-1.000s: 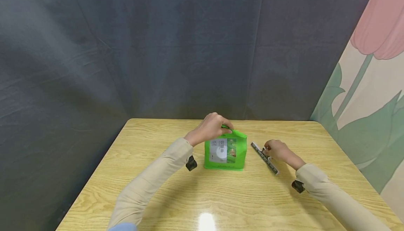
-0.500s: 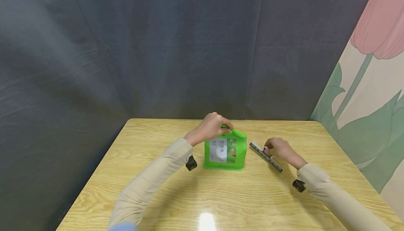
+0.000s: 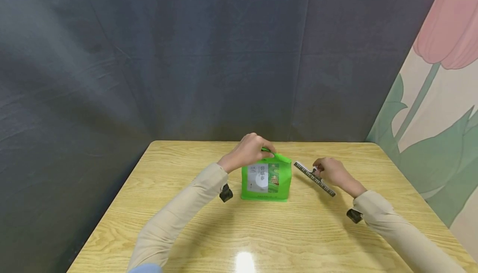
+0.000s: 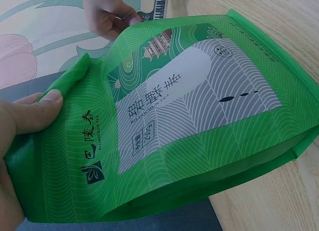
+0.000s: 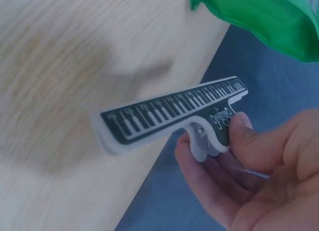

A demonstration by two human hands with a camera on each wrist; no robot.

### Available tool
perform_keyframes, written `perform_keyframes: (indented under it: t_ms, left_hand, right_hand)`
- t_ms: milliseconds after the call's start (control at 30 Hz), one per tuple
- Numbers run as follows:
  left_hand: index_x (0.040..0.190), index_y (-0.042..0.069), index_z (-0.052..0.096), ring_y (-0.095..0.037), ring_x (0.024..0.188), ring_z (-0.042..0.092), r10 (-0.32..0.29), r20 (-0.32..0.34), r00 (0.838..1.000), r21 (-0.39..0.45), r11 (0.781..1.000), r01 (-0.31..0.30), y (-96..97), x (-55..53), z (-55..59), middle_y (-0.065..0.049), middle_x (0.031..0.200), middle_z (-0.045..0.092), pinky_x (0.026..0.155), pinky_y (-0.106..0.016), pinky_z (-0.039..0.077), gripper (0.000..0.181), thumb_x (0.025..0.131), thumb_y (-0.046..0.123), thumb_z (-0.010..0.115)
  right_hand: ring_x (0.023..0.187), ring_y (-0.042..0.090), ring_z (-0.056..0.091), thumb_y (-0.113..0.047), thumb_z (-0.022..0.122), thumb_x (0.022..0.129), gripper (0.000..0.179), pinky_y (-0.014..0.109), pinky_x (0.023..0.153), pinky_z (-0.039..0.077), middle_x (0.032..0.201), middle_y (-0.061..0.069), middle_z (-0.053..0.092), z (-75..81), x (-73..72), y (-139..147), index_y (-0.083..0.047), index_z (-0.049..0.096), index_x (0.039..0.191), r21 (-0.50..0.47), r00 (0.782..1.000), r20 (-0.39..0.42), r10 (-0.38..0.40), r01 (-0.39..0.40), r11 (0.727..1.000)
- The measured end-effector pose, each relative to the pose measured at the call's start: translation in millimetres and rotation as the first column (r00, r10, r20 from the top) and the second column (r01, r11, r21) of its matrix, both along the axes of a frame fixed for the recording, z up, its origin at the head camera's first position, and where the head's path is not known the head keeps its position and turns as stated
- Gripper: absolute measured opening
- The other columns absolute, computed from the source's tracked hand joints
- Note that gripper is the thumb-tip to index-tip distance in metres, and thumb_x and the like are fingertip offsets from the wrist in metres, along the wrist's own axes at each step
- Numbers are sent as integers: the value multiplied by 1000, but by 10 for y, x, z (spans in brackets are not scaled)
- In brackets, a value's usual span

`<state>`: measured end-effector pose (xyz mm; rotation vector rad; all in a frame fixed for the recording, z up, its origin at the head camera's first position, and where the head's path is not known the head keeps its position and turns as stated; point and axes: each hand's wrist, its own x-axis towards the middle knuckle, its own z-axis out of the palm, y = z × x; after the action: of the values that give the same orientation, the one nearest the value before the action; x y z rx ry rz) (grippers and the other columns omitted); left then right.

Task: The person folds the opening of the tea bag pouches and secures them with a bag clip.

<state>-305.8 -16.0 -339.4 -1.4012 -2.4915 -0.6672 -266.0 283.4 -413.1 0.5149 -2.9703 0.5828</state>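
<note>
A bright green tea bag (image 3: 267, 179) stands upright on the table, its printed label facing me. My left hand (image 3: 251, 150) pinches its folded top edge; in the left wrist view the thumb (image 4: 47, 109) presses the green film near the bag's upper corner. To the right of the bag, my right hand (image 3: 332, 173) grips a long clip (image 3: 315, 178) by its handles. The right wrist view shows this clip (image 5: 174, 111) as white with a dark piano-key pattern, thumb on one handle and fingers under the other. Its long bar hangs over the wood, casting a shadow.
The pale wooden table (image 3: 179, 231) reaches back to a dark curtain (image 3: 224, 57). On the right, a wall with a painted tulip (image 3: 444, 24) borders the table. Each wrist carries a small black camera (image 3: 225, 193).
My right hand has lifted the clip from the table and moved it slightly up and away from me, turning its bar a little. The left hand and the tea bag have stayed in place.
</note>
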Motion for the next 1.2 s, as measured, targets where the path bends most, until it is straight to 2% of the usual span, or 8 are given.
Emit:
perform_keyframes:
  t_ms: [100, 200, 300, 467, 633, 833, 1067, 1200]
  left_hand:
    - [97, 13, 80, -7, 78, 70, 1, 0, 1000, 1, 1000, -1, 0, 0, 0, 2, 95, 76, 69, -16, 51, 11, 87, 16, 78]
    - [97, 13, 80, -7, 78, 70, 3, 2, 1000, 1, 1000, -3, 1, -1, -2, 2, 96, 76, 68, -16, 51, 11, 87, 16, 78]
    - [97, 13, 80, -7, 78, 70, 5, 7, 1000, 2, 1000, -5, 0, 0, -5, 2, 96, 76, 68, -16, 51, 11, 87, 16, 78]
    - [97, 12, 80, -7, 79, 70, 6, 11, 1000, 4, 1000, -6, 0, 3, -8, 2, 95, 76, 68, -17, 51, 11, 87, 16, 78]
    - [97, 12, 80, -8, 79, 71, 1, 7, 1000, 8, 1000, -1, -3, 9, -4, 1, 95, 76, 69, -17, 51, 11, 87, 16, 78]
    - [98, 12, 80, -7, 79, 70, 0, 16, 1000, 3, 1000, 0, 0, 13, 7, 1, 96, 76, 69, -17, 51, 12, 87, 16, 78]
    - [97, 12, 80, -7, 80, 70, 0, 18, 1000, 6, 1000, 0, -2, 14, 12, 2, 96, 76, 70, -17, 51, 12, 87, 16, 78]
    - [97, 13, 80, -7, 81, 70, 4, 15, 1000, 6, 1000, -4, -1, 8, 11, 2, 96, 76, 70, -18, 51, 11, 87, 17, 78]
  right_hand:
    - [70, 25, 63, 5, 69, 83, 14, 45, 65, 52, 80, 11, 68, 15, 5, -9, 9, 69, 97, -7, 999, -50, -7, 7, 1000]
    - [63, 18, 54, 4, 70, 83, 11, 39, 58, 46, 75, 6, 64, 30, 13, -23, 6, 70, 94, -14, 995, -95, -34, 33, 999]
    - [61, 16, 48, 2, 71, 84, 11, 35, 55, 40, 73, 3, 61, 46, 24, -35, 4, 70, 94, -23, 991, -123, -59, 57, 998]
    - [60, 16, 47, 4, 72, 84, 10, 34, 56, 36, 72, 3, 59, 72, 38, -48, 2, 70, 93, -62, 984, -164, -70, 60, 996]
    - [61, 16, 50, 9, 70, 80, 14, 37, 56, 40, 73, 4, 62, 110, 38, -65, -1, 70, 89, -105, 972, -225, -64, 41, 994]
    - [62, 15, 57, 11, 72, 78, 17, 40, 57, 44, 73, 4, 66, 158, 49, -67, -2, 70, 88, -146, 966, -253, -57, 20, 989]
    - [58, 9, 53, 18, 68, 72, 25, 35, 57, 42, 67, -2, 64, 208, 61, -61, -4, 70, 83, -179, 941, -336, -48, -14, 984]
    - [57, 9, 50, 20, 64, 72, 28, 32, 56, 40, 66, -2, 63, 263, 93, -91, -5, 70, 81, -184, 937, -347, -40, -26, 982]
